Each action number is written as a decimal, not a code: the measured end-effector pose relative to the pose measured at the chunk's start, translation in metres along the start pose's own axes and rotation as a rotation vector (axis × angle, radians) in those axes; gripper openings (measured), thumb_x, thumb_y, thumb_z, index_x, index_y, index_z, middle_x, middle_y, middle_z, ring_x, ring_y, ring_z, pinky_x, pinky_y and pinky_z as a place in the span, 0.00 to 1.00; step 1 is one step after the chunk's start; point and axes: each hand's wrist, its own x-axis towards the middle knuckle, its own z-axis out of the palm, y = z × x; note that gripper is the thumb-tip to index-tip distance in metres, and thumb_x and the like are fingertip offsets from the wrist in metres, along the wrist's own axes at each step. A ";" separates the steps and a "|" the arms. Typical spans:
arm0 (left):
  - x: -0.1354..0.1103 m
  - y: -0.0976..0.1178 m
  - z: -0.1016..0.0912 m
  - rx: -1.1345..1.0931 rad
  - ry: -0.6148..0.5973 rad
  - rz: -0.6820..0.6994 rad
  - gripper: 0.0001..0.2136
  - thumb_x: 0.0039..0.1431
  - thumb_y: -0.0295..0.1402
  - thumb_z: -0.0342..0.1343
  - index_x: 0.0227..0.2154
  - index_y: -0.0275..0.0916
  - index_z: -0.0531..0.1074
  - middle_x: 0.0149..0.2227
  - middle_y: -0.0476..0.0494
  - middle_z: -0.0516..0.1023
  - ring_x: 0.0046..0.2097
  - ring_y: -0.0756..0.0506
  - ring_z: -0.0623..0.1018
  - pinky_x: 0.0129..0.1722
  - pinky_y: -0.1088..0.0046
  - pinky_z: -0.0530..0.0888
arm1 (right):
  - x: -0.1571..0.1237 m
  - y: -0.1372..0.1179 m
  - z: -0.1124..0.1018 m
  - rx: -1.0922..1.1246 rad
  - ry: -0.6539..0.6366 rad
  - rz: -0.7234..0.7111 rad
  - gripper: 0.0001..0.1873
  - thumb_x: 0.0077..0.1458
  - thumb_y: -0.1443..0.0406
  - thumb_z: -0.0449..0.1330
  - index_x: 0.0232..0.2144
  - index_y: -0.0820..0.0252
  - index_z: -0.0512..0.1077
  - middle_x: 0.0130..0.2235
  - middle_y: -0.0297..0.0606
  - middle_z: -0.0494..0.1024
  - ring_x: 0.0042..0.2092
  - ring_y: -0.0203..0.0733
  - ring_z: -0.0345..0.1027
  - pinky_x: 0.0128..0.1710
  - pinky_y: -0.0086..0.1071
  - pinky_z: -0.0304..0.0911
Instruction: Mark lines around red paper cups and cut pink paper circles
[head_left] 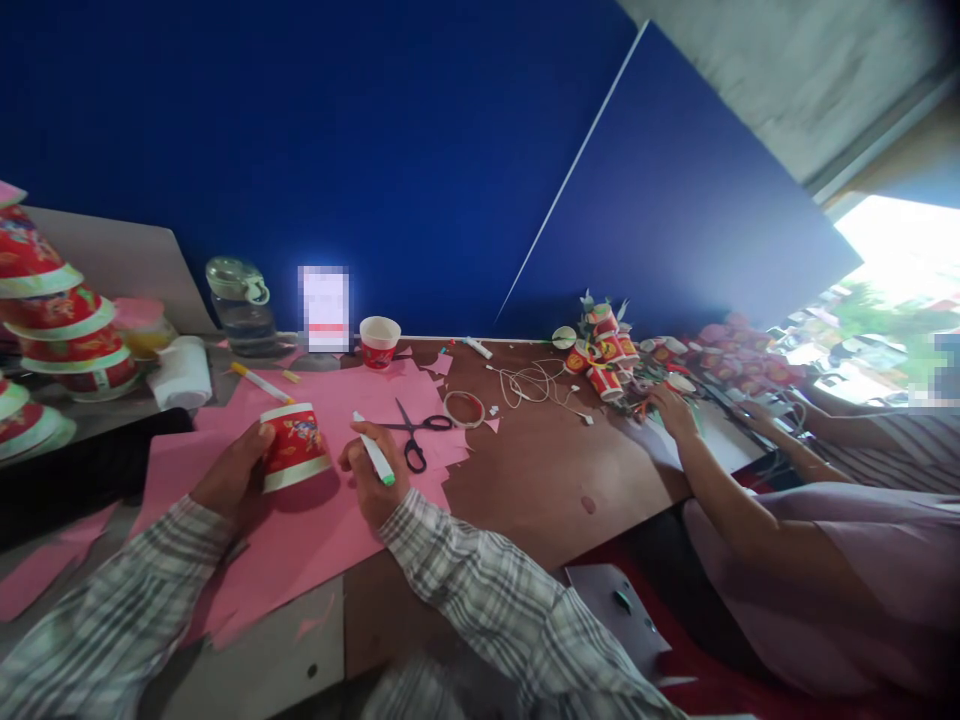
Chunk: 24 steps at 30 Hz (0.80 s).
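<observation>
My left hand (238,465) grips a red patterned paper cup (298,447) by its side, the pale rim tilted down to the right. In my right hand (371,475) is a white marker with a green end (379,460), held like a pen a little right of the cup. Both hands are over pink paper (315,560). Black-handled scissors (411,425) lie spread beside my right hand. A yellow-and-white marker (259,382) rests behind the cup, and another red-and-white paper cup (380,343) stands upright farther back.
Stacked red paper cups (67,310) rise at the left, near a water jug (241,305) and a white cup on its side (181,373). A tape ring (464,409) and white cable (525,385) lie right. A co-worker's hand (675,408) is by a cup decoration (606,350).
</observation>
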 end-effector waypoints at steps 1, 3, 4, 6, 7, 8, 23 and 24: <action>-0.001 0.001 0.002 -0.021 0.006 -0.002 0.22 0.43 0.43 0.52 0.41 0.36 0.69 0.33 0.39 0.78 0.31 0.45 0.76 0.31 0.67 0.74 | 0.000 0.002 0.000 -0.002 0.000 -0.002 0.16 0.57 0.62 0.51 0.47 0.62 0.62 0.28 0.35 0.71 0.28 0.33 0.65 0.27 0.25 0.63; -0.003 0.003 0.007 -0.044 0.034 -0.001 0.22 0.45 0.43 0.49 0.41 0.36 0.69 0.34 0.39 0.78 0.32 0.45 0.76 0.32 0.68 0.75 | 0.000 0.006 -0.001 -0.013 0.006 -0.016 0.17 0.57 0.63 0.52 0.48 0.61 0.61 0.30 0.36 0.71 0.29 0.33 0.65 0.27 0.25 0.63; -0.004 0.004 0.008 -0.057 0.040 -0.004 0.22 0.46 0.43 0.49 0.41 0.35 0.69 0.34 0.40 0.78 0.32 0.46 0.76 0.32 0.68 0.75 | 0.001 0.008 -0.001 -0.027 0.004 -0.020 0.17 0.56 0.64 0.52 0.48 0.60 0.61 0.31 0.36 0.71 0.29 0.33 0.65 0.27 0.25 0.63; -0.004 0.006 0.009 -0.076 0.047 -0.030 0.21 0.46 0.43 0.48 0.41 0.35 0.69 0.34 0.40 0.78 0.33 0.46 0.76 0.32 0.69 0.75 | 0.001 0.010 -0.001 -0.056 -0.007 -0.026 0.17 0.56 0.65 0.52 0.49 0.59 0.61 0.32 0.37 0.72 0.29 0.33 0.64 0.29 0.27 0.64; -0.003 0.006 0.009 -0.084 0.053 -0.047 0.21 0.46 0.42 0.48 0.41 0.35 0.69 0.34 0.40 0.78 0.33 0.45 0.76 0.32 0.68 0.75 | 0.001 0.011 -0.001 -0.066 -0.012 -0.030 0.17 0.56 0.65 0.52 0.49 0.59 0.61 0.32 0.37 0.72 0.28 0.33 0.63 0.29 0.27 0.64; -0.002 0.006 0.009 -0.093 0.063 -0.058 0.21 0.46 0.42 0.48 0.41 0.35 0.69 0.34 0.40 0.78 0.33 0.45 0.76 0.32 0.68 0.75 | 0.001 0.011 -0.001 -0.074 -0.017 -0.035 0.18 0.56 0.65 0.52 0.49 0.60 0.61 0.32 0.37 0.72 0.28 0.33 0.63 0.30 0.27 0.64; 0.007 0.000 -0.007 -0.135 -0.003 0.088 0.21 0.43 0.35 0.54 0.44 0.43 0.67 0.42 0.44 0.76 0.38 0.46 0.75 0.35 0.67 0.75 | 0.001 0.000 -0.003 -0.230 -0.026 -0.076 0.20 0.53 0.68 0.53 0.50 0.59 0.61 0.36 0.39 0.74 0.34 0.37 0.68 0.39 0.32 0.66; 0.007 0.001 -0.007 -0.125 0.003 0.072 0.21 0.42 0.35 0.54 0.43 0.42 0.67 0.40 0.44 0.76 0.37 0.46 0.75 0.34 0.68 0.75 | 0.001 0.000 -0.003 -0.236 -0.020 -0.081 0.20 0.53 0.68 0.53 0.50 0.59 0.61 0.36 0.39 0.73 0.34 0.37 0.68 0.39 0.32 0.66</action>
